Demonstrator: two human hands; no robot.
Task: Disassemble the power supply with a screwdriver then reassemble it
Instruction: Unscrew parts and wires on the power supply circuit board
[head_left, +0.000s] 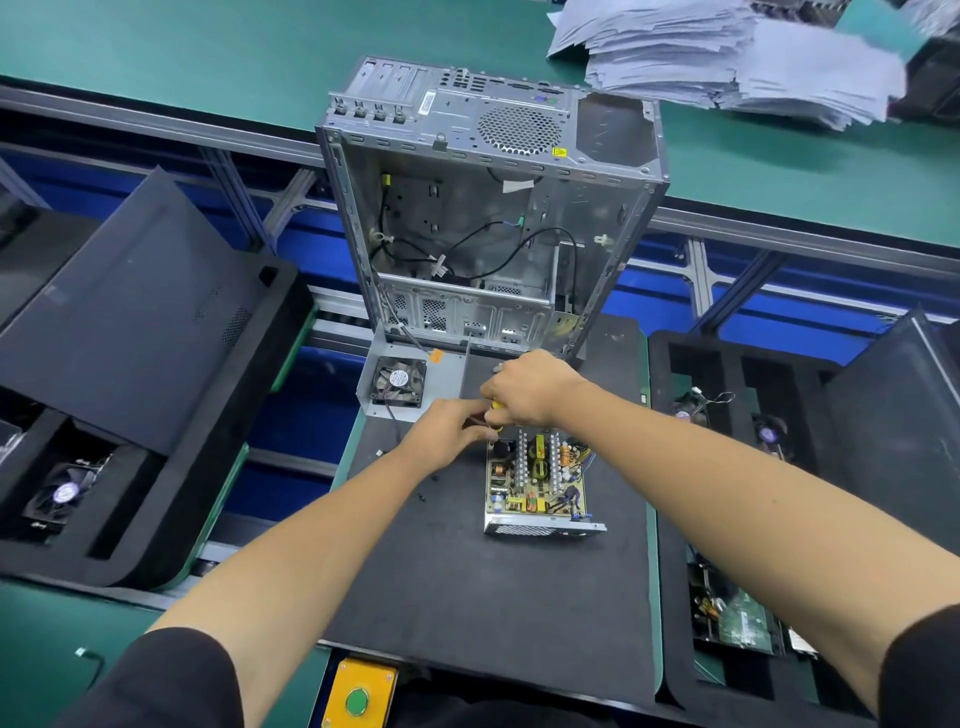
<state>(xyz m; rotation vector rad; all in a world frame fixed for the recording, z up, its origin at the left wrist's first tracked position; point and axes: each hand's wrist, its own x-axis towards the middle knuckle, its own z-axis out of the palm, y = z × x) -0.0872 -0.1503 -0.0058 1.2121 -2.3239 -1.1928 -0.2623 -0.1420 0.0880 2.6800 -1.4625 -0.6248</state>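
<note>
While the opened power supply (537, 480) lies on the black mat (467, 582), long axis running away from the person, both hands meet at its far end: right hand (530, 387) gripping the yellow screwdriver (497, 405), left hand (449, 428) pinching near its tip.

Bright, even overhead light gives only soft shadows. The paper stack (727, 57) is motion-blurred at top right. Wide-angle distortion bends the edges.

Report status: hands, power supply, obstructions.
Right hand grips yellow screwdriver; left hand pinches near its tip. Power supply open, board exposed. Loose screws alongside on mat.
</note>
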